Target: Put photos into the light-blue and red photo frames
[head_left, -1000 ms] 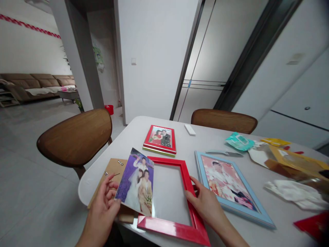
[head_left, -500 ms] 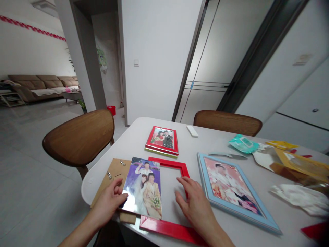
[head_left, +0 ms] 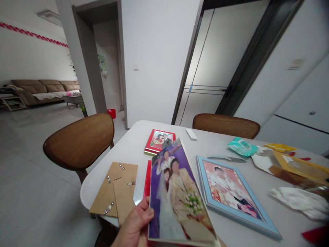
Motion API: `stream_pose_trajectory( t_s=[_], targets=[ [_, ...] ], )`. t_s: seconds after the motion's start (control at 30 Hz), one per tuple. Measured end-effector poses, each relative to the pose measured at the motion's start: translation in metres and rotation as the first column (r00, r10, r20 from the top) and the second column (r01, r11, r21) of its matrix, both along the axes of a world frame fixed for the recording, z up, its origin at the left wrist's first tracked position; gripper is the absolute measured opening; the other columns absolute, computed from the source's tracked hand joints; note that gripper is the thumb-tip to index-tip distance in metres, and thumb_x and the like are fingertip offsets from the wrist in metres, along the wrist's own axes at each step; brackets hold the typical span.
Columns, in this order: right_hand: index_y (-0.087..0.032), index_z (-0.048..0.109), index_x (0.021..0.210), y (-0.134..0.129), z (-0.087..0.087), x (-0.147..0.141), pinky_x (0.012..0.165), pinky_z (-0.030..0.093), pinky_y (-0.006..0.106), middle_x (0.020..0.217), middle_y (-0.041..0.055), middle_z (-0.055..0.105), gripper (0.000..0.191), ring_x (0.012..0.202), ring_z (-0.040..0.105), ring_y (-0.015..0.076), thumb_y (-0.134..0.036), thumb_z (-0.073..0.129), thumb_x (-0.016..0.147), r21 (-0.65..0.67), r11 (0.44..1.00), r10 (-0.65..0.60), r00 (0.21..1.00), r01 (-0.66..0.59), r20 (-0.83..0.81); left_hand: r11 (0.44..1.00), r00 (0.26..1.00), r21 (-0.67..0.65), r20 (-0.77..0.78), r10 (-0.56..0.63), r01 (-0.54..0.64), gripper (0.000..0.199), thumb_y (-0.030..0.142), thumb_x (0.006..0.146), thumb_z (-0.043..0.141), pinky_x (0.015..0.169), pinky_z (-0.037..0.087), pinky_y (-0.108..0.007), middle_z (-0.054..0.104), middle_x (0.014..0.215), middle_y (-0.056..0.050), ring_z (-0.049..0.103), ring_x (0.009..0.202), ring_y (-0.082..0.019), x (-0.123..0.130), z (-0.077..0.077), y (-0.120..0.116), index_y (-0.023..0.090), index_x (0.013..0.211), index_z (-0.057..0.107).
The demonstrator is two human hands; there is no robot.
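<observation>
My left hand [head_left: 137, 219] grips the left edge of a wedding photo [head_left: 177, 200], thumb on its front. The photo is raised and tilted above the table. Only a sliver of my right hand [head_left: 222, 243] shows below the photo's lower right corner; its fingers are hidden. Behind the photo, a strip of an empty red picture frame [head_left: 147, 181] shows, the rest covered. Left of it lies a brown backing board [head_left: 102, 195] with metal clips and a stand leg. A light blue framed picture [head_left: 203, 171] lies to the right of the photo.
A smaller red framed picture [head_left: 151, 139] lies further back, partly behind the photo. Around the right side are a knife [head_left: 238, 159], a green wipes pack [head_left: 243, 146], yellow packaging [head_left: 293, 168] and a crumpled white cloth [head_left: 300, 200]. Wooden chairs [head_left: 79, 140] stand at the table [head_left: 123, 144].
The photo has been lifted off the table and moved right, nearer to me. It now hides most of the red frame and my right hand. The backing board is uncovered.
</observation>
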State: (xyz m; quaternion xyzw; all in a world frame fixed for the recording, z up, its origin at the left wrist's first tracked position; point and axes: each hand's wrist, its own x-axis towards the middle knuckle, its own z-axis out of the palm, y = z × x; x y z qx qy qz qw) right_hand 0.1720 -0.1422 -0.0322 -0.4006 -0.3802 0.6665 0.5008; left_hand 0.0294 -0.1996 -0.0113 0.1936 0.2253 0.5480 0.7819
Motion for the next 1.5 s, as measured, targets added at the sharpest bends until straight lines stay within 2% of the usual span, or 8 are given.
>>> stream_pose_trajectory(
  t_s=[0.27,0.37,0.5,0.67,0.83,1.03,1.27,1.5],
  targets=[
    [-0.022,0.058,0.083,0.0,0.022,0.002,0.066,0.049,0.026,0.071,-0.0027,0.066,0.019,0.07,0.062,0.0133,-0.029,0.06,0.065,-0.222,0.974,-0.029,0.941,-0.05,-0.338,0.97,0.963,-0.03,-0.119,-0.242,0.241,0.027,0.027,0.06,0.071,0.061,0.042,-0.021,0.063,0.067,-0.004,0.06,0.062,-0.013,0.025,-0.04,-0.001,0.011,0.082,0.062],
    [-0.021,0.052,0.086,0.006,0.028,0.02,0.063,0.05,0.027,0.077,0.0001,0.067,0.024,0.069,0.064,0.0158,-0.024,0.062,0.065,-0.277,0.961,-0.09,0.971,0.025,-0.223,0.999,0.911,0.018,-0.411,-0.028,0.039,0.033,0.022,0.059,0.069,0.07,0.044,-0.025,0.063,0.077,-0.006,0.059,0.074,-0.016,0.008,-0.042,-0.002,0.012,0.088,0.058],
    [-0.021,0.046,0.092,0.02,0.018,0.039,0.053,0.05,0.03,0.076,0.004,0.068,0.03,0.063,0.064,0.0205,-0.027,0.06,0.066,-0.247,0.957,-0.135,0.987,0.154,0.091,0.948,0.593,0.261,-0.741,0.316,-0.18,0.032,0.018,0.067,0.056,0.078,0.043,-0.029,0.058,0.097,-0.007,0.055,0.09,-0.018,-0.019,-0.032,-0.002,0.016,0.099,0.051],
    [-0.018,0.044,0.1,0.032,0.0,0.036,0.053,0.05,0.03,0.073,0.006,0.068,0.037,0.064,0.064,0.0218,-0.03,0.055,0.067,-0.111,0.977,-0.125,0.911,0.181,0.392,0.876,0.127,0.43,-0.903,0.411,0.217,0.047,0.008,0.061,0.05,0.094,0.035,-0.036,0.05,0.115,-0.011,0.045,0.108,-0.023,-0.027,-0.025,0.002,0.015,0.107,0.049],
    [-0.014,0.046,0.107,0.04,-0.009,0.026,0.06,0.049,0.03,0.076,0.0068,0.068,0.043,0.069,0.064,0.0218,-0.031,0.049,0.067,0.077,0.988,-0.155,0.801,0.136,0.579,0.829,-0.092,0.35,-0.899,0.428,0.436,0.042,0.008,0.062,0.05,0.096,0.033,-0.038,0.044,0.122,-0.014,0.037,0.115,-0.024,-0.018,-0.026,0.004,0.012,0.104,0.051],
    [-0.017,0.048,0.11,0.042,-0.01,0.024,0.068,0.046,0.027,0.089,0.0054,0.066,0.04,0.079,0.061,0.0194,-0.027,0.038,0.073,0.232,0.973,-0.165,0.685,-0.005,0.709,0.799,-0.16,0.35,-0.864,0.477,0.489,0.021,0.01,0.069,0.049,0.091,0.038,-0.033,0.054,0.108,-0.006,0.043,0.106,-0.02,-0.017,-0.018,0.009,0.018,0.085,0.058],
    [-0.01,0.046,0.112,0.033,-0.007,0.021,0.077,0.039,0.034,0.098,0.0127,0.059,0.043,0.089,0.052,0.025,-0.027,0.043,0.073,0.396,0.89,-0.39,0.071,-0.226,0.918,0.78,-0.179,0.365,-0.841,0.51,0.509,0.02,0.013,0.07,0.05,0.092,0.037,-0.037,0.056,0.109,-0.005,0.043,0.107,-0.022,-0.012,-0.019,0.01,0.019,0.088,0.058],
    [-0.012,0.042,0.118,0.03,-0.018,0.026,0.082,0.036,0.041,0.115,0.0141,0.05,0.046,0.101,0.044,0.0278,-0.026,0.045,0.074,0.436,0.851,-0.459,-0.012,-0.292,0.888,0.708,-0.193,0.41,-0.774,0.604,0.575,0.048,0.024,0.067,0.057,0.096,0.032,-0.045,0.044,0.126,-0.01,0.038,0.116,-0.028,-0.051,-0.033,-0.002,0.022,0.115,0.047]
  ],
)
